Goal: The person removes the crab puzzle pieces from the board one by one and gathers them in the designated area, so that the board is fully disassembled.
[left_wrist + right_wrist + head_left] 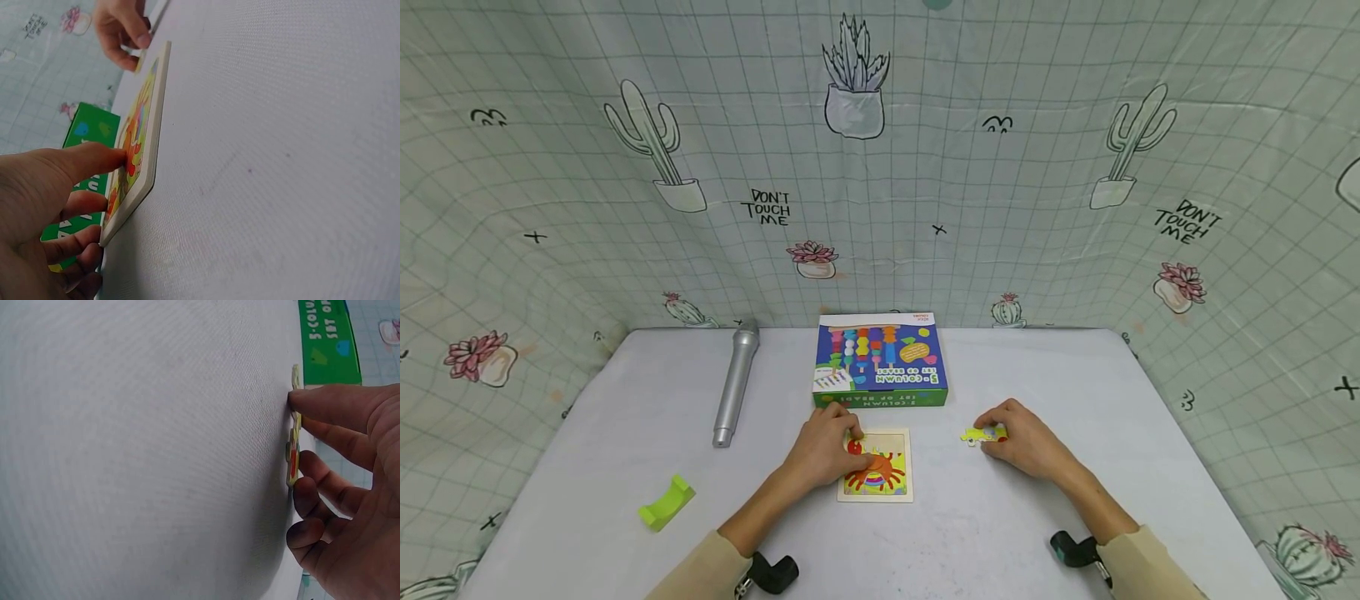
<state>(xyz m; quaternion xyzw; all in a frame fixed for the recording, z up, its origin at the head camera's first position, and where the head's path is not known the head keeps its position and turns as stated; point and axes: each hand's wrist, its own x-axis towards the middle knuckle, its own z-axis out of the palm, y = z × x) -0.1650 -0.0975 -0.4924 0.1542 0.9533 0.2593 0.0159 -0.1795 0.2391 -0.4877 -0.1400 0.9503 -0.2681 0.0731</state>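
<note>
A square wooden jigsaw puzzle (876, 483) with a red-orange crab picture and a pale frame lies flat on the table. My left hand (826, 448) is at its upper left: the thumb touches the picture, and the curled fingers meet it near the frame's edge. The left wrist view shows the thumb (97, 160) on the printed face. Off to the right, my right hand (1026, 440) pinches a thin yellow puzzle piece (973, 436) between thumb and fingers. Seen from the right wrist, this piece (293, 465) stands edge-on, low over the tabletop, with a red patch on it.
A blue and green bead-set box (880, 358) stands behind the puzzle. To the left lie a grey tube (736, 387) and a lime-green curved block (667, 502). The white table (970, 542) ends at a printed grid cloth (925, 183) behind and at the sides.
</note>
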